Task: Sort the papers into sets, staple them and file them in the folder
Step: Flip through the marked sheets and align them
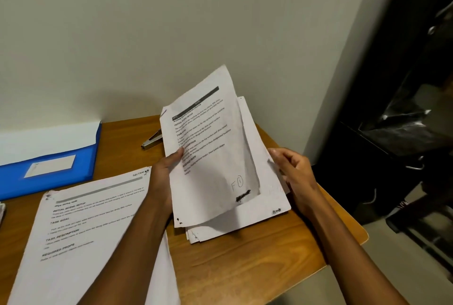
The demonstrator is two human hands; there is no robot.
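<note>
Papers (pixel 220 157): a loose bundle held up off the counter (pixel 245 260) at centre, tilted back toward the wall. Gripped at the bundle's 9 o'clock edge by the left hand (pixel 164 175), thumb pressed over the printed front sheet, fingers hidden behind. Pinched at the 3 o'clock edge by the right hand (pixel 291 172), fingers curled round the back sheets. Front sheet crumpled, printed with headings, marked "F 1" by hand near its lower end; further sheets fanned out behind and below it, lower corners hanging just above the wood.

At 8 o'clock from the hands, flat on the counter: a second printed set (pixel 85 226), partly under the left forearm. At 10 o'clock, near the wall: a blue folder (pixel 73 157) lying open, white sheet inside, pale label on its cover. At 11 o'clock, just beside the raised bundle's left edge: a metal stapler (pixel 152 140), partly hidden behind the sheets. At 3 o'clock, beyond the counter's edge: dark, shadowed furniture, unclear.
</note>
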